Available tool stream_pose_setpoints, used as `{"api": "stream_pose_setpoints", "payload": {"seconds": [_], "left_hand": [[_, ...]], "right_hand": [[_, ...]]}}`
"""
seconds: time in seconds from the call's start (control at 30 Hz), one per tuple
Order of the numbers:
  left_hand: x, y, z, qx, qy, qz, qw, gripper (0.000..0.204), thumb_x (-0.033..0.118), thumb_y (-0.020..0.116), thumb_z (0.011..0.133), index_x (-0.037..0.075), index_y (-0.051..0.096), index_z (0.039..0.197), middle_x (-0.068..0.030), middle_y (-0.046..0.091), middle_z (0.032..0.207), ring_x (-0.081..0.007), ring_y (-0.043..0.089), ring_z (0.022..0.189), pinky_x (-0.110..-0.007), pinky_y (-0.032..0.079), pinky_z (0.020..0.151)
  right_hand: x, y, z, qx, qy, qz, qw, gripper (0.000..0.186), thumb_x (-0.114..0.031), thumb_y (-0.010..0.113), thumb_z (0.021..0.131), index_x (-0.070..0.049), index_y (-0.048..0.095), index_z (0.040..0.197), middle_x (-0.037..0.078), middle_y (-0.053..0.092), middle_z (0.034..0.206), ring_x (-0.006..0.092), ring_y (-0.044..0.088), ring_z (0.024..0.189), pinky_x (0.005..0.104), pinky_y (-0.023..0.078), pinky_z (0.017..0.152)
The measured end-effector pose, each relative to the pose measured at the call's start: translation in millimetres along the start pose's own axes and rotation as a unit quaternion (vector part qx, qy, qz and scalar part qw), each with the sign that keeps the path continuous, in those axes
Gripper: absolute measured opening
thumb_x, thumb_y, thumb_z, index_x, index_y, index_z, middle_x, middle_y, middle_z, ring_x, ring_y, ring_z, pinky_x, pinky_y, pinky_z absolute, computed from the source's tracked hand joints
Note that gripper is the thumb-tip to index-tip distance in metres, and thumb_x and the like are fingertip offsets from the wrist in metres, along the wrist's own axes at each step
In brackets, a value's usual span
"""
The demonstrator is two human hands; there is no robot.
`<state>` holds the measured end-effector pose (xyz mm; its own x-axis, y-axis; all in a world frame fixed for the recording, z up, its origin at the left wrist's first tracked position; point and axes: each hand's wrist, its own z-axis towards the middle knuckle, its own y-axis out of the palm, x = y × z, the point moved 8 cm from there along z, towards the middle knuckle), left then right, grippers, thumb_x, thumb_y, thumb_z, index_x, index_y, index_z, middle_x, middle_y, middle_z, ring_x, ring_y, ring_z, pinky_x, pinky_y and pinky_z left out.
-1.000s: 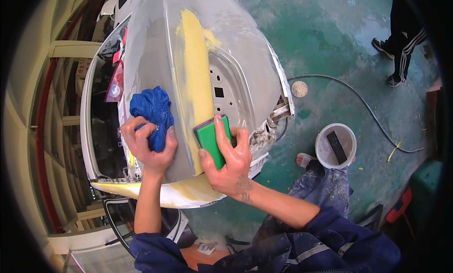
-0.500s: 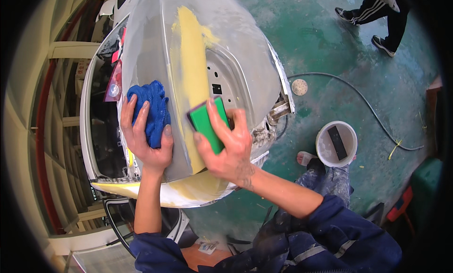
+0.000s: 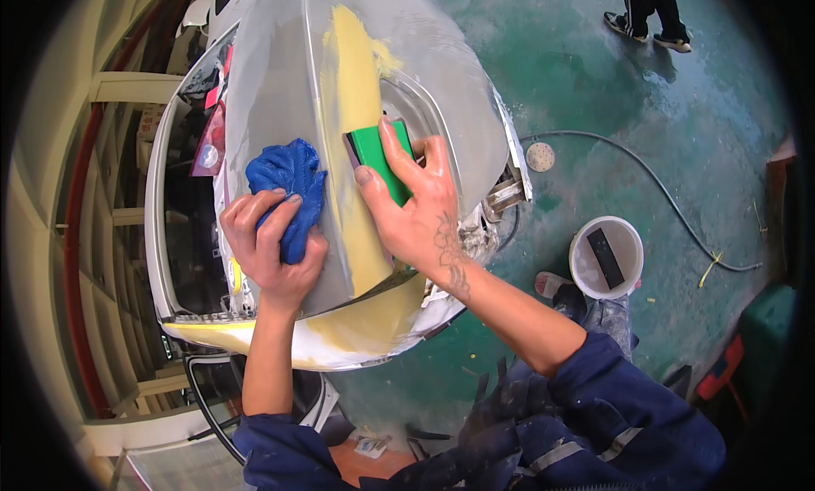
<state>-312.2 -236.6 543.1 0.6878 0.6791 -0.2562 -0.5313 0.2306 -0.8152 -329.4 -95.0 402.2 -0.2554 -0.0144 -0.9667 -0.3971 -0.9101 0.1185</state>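
A green sanding block [image 3: 379, 156] with a dark underside is gripped in my right hand [image 3: 422, 204]. It rests on a yellow filler strip [image 3: 353, 75] that runs along a grey car body panel [image 3: 270, 58]. My left hand [image 3: 276, 249] has its fingers curled over a bunched blue cloth [image 3: 293, 177], which lies against the panel left of the strip. Right of the block, my hand partly hides the panel's recessed opening [image 3: 416, 96]. The panel's lower edge [image 3: 365, 330] carries white and yellow patches.
A white bucket [image 3: 637, 258] with a black bar [image 3: 604, 258] in it stands on the green floor at right, by my foot. A grey hose [image 3: 654, 181] curves past a round perforated disc [image 3: 540, 157]. Another person's legs [image 3: 649, 11] show at the far right.
My right hand has moved the sanding block up along the yellow strip. My left fingers have curled more tightly on the cloth, which shifted slightly right. The other person's legs moved farther away.
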Motion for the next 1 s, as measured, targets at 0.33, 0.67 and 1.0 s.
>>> {"api": "stream_pose_setpoints", "payload": {"seconds": [0.33,0.67,1.0], "left_hand": [[-9,-7,-19,-0.014,-0.033,0.016,0.999,0.055,0.013,0.077,0.069,0.009,0.071,0.124,-0.0148,0.065,0.125,-0.0379,0.060,0.116,-0.050,0.046,0.104],[-18,5,10,-0.098,-0.078,-0.082,0.989,0.072,0.021,0.081,0.081,0.007,0.059,0.148,-0.0290,0.042,0.164,-0.0468,0.049,0.146,-0.054,0.041,0.119],[-17,20,36,-0.064,0.003,-0.046,0.997,0.054,0.012,0.076,0.065,0.006,0.074,0.119,-0.0186,0.067,0.127,-0.0412,0.061,0.111,-0.052,0.049,0.100]], "right_hand": [[-22,6,-21,-0.023,-0.054,0.003,0.998,0.069,-0.024,0.083,0.084,-0.010,0.063,0.148,0.025,0.056,0.113,0.0404,0.063,0.095,0.0479,0.054,0.078],[-13,-3,3,-0.032,-0.017,0.013,0.999,0.063,-0.023,0.076,0.091,-0.002,0.059,0.149,0.026,0.055,0.113,0.0427,0.061,0.100,0.0483,0.052,0.084],[2,0,6,-0.020,0.053,0.001,0.998,0.062,-0.030,0.074,0.094,-0.003,0.061,0.148,0.027,0.055,0.114,0.0455,0.063,0.102,0.0492,0.054,0.084]]}}
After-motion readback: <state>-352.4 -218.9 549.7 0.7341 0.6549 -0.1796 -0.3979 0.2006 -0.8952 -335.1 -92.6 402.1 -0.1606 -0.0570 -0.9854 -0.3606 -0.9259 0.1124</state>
